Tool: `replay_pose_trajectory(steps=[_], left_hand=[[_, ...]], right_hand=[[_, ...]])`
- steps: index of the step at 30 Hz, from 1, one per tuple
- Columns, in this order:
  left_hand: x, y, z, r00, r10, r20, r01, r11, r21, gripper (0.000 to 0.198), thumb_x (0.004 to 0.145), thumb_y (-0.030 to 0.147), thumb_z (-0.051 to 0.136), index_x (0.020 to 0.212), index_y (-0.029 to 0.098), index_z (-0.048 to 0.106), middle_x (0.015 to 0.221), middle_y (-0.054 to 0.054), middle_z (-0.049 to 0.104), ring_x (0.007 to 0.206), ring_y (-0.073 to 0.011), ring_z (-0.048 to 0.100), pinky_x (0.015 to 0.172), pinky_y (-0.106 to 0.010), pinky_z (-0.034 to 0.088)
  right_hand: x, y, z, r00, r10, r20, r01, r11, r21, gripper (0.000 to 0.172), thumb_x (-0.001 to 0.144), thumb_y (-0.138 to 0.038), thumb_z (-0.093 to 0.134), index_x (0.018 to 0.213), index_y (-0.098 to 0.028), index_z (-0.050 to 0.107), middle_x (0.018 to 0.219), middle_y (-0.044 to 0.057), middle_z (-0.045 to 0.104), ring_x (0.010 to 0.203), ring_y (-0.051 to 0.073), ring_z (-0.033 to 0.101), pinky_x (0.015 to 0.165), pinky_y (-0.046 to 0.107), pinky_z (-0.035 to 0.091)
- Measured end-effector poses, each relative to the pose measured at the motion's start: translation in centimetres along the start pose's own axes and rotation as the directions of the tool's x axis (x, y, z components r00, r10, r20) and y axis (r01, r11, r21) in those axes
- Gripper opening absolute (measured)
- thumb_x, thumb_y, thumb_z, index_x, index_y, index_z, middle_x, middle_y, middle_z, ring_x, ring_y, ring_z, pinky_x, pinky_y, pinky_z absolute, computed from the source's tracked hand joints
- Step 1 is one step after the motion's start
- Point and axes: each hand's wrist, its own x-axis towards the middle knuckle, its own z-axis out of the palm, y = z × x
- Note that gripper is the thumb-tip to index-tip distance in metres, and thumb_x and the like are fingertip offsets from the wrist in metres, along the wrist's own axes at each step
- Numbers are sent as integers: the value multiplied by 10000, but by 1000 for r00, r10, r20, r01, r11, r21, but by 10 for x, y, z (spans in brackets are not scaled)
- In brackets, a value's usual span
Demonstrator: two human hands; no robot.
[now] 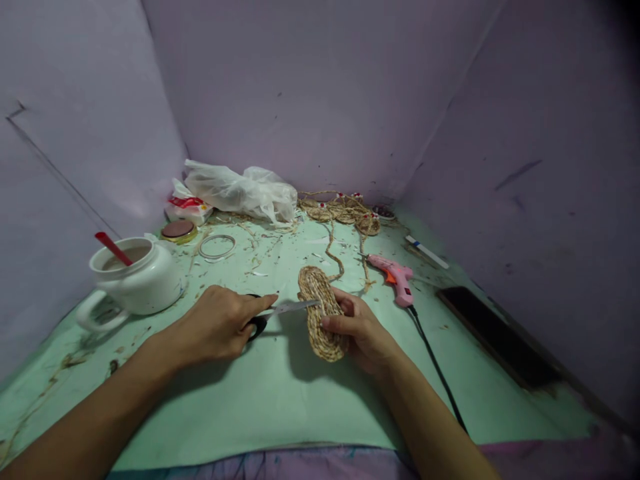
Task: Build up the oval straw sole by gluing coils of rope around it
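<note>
My left hand [223,320] is closed on a pair of scissors [285,308] with black handles, one finger stretched along them. The blades point right, and their tip lies against the face of a woven straw sole [315,333]. That oval piece, coiled from braided fibre, is gripped at its right edge by my right hand [363,333], thumb on the front and the other fingers behind. A braided cord [334,257] runs from the sole's upper end toward the back of the table.
On the right lie a pink glue gun [397,275] with a black cord, a dark phone-like slab [495,333] and a white-and-blue stick [427,252]. A white mug [145,283] stands left. Behind are a plastic bag [245,190], a ring [217,247] and woven pieces [345,212].
</note>
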Motion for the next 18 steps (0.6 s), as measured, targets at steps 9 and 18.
replay_pose_trajectory(steps=[9, 18], left_hand=[[8, -40, 7, 858, -503, -107, 513, 852, 107, 229, 787, 184, 450, 925, 171, 632, 686, -127, 671, 604, -287, 636, 491, -334, 407], [7, 47, -11, 945, -273, 179, 311, 920, -238, 373, 676, 506, 642, 878, 192, 641, 874, -81, 659, 797, -280, 624, 666, -368, 481]], right_hand=[[-1, 22, 12, 986, 145, -79, -129, 975, 179, 232, 579, -87, 723, 801, -125, 667, 702, 47, 707, 618, 162, 645, 616, 274, 526], [-15, 49, 44, 982, 124, -143, -66, 934, 351, 169, 564, -134, 655, 718, -203, 648, 753, 6, 698, 723, 173, 624, 694, 277, 508]])
